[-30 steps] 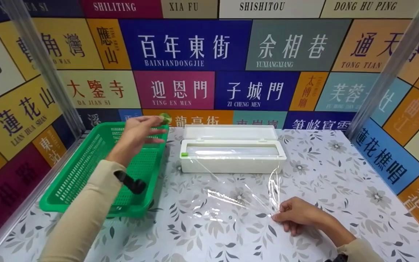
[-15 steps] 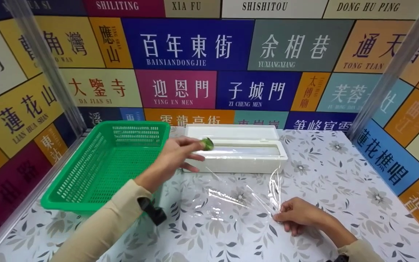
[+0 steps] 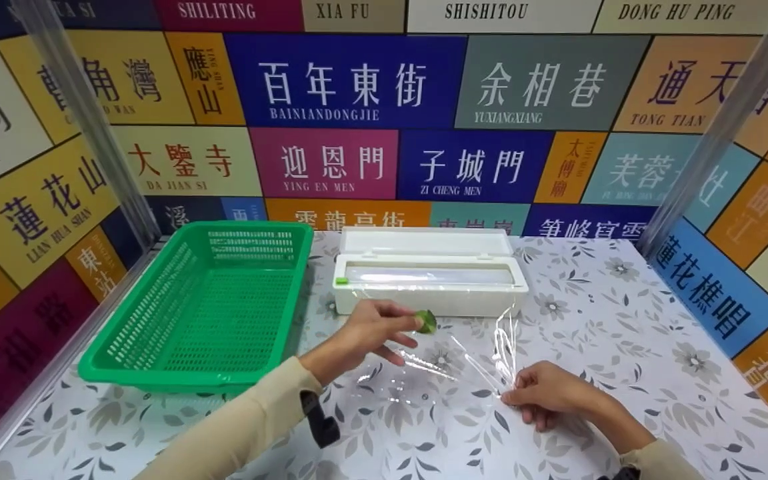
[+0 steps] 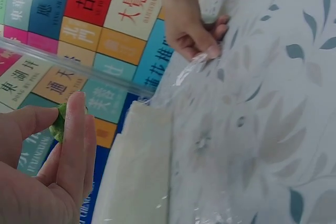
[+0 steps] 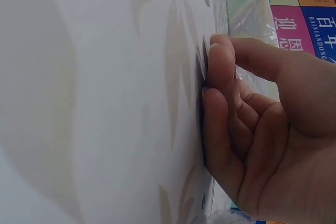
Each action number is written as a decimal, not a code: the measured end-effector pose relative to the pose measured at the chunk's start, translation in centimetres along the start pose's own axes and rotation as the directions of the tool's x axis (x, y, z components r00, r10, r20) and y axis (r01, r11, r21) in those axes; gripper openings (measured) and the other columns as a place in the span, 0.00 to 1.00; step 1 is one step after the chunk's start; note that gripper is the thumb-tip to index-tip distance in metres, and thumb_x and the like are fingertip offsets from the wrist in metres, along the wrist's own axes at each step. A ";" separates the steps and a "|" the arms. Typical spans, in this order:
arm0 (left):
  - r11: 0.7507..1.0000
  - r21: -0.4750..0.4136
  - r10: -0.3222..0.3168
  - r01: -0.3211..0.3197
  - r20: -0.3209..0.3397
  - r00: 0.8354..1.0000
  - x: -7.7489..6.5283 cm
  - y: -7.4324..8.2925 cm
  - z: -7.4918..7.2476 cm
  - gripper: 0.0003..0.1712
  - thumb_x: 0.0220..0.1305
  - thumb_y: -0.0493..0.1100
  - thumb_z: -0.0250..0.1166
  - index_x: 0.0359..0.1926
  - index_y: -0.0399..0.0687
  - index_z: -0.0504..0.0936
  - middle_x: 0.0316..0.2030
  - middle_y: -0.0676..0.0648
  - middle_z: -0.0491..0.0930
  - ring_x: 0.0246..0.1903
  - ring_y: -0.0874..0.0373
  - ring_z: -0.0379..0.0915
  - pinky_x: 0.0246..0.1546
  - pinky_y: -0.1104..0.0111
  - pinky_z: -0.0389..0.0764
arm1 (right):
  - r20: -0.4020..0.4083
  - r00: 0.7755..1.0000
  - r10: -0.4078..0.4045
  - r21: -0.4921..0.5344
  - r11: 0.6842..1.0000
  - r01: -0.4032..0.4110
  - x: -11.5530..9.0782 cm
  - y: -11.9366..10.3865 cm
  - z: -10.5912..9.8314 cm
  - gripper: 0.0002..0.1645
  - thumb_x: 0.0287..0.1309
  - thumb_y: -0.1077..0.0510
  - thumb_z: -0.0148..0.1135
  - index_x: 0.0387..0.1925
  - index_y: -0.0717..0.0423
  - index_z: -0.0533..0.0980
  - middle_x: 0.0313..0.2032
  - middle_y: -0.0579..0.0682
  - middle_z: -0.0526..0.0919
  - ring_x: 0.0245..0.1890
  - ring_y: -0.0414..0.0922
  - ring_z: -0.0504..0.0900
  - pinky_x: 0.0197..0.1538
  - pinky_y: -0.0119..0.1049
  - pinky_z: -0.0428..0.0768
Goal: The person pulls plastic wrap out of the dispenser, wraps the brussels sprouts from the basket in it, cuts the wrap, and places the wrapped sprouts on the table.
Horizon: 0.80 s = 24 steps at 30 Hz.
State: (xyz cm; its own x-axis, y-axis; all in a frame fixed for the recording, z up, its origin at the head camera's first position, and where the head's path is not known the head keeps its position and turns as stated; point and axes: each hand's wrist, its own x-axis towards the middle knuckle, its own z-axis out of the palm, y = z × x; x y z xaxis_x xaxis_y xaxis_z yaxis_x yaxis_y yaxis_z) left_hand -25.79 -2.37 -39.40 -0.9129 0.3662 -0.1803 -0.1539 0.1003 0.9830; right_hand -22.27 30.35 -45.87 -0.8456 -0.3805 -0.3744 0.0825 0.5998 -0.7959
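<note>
My left hand (image 3: 372, 335) pinches a small green piece of vegetable (image 3: 427, 322) between thumb and fingertips, above the pulled-out film. In the left wrist view the green piece (image 4: 60, 123) is partly hidden by the fingers. My right hand (image 3: 552, 395) pinches the gathered corner of the clear cling film (image 3: 505, 347), low at the table. From there the film runs back to a white cling film box (image 3: 424, 302), whose lid (image 3: 424, 240) stands raised behind it. The film roll (image 3: 427, 275) shows inside the box. In the right wrist view the fingertips (image 5: 216, 59) lie right at the tabletop.
On the left stands a green plastic basket (image 3: 187, 379) with slotted sides. A green slider (image 3: 341, 281) sits at the box's left front edge. Sign-patterned walls (image 3: 344, 80) enclose the flower-printed table (image 3: 597, 320) behind and at the sides.
My left hand has carried the green piece from over the basket, rightward and then toward me, to above the film. My right hand has stayed in place, pinching the cling film.
</note>
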 end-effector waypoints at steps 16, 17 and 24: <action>0.997 0.019 -0.076 0.076 -0.018 0.997 2.5 -5.2 2.9 0.13 0.60 0.38 0.71 0.45 0.36 0.83 0.38 0.40 0.89 0.37 0.45 0.88 0.18 0.71 0.83 | -0.007 1.000 0.017 0.007 1.000 -0.017 0.0 0.0 0.1 0.18 0.61 0.49 0.68 0.25 0.55 0.73 0.15 0.43 0.81 0.11 0.35 0.77 0.17 0.27 0.77; 0.996 0.030 -0.080 0.080 -0.021 0.997 2.5 -5.4 2.9 0.13 0.60 0.38 0.71 0.44 0.36 0.83 0.38 0.40 0.89 0.36 0.46 0.88 0.18 0.70 0.84 | -0.006 1.000 0.017 0.009 1.000 -0.017 0.0 0.1 0.1 0.18 0.62 0.49 0.68 0.24 0.55 0.73 0.15 0.44 0.81 0.11 0.35 0.77 0.17 0.27 0.77; 0.986 0.067 -0.149 0.150 -0.031 0.988 2.6 -6.1 2.9 0.11 0.59 0.37 0.72 0.42 0.39 0.84 0.35 0.37 0.89 0.30 0.50 0.88 0.19 0.69 0.84 | -0.006 1.000 0.003 0.002 1.000 -0.003 0.0 0.0 0.0 0.19 0.61 0.49 0.68 0.24 0.55 0.73 0.15 0.43 0.81 0.11 0.34 0.77 0.17 0.27 0.77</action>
State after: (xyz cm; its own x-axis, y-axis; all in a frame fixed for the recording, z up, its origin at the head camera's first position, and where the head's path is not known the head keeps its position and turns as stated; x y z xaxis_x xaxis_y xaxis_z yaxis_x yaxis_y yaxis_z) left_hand -26.13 0.70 -46.01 -0.8913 0.3181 -0.3231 -0.2639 0.2157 0.9401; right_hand -22.23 30.32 -45.86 -0.8483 -0.3747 -0.3741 0.0860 0.5997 -0.7956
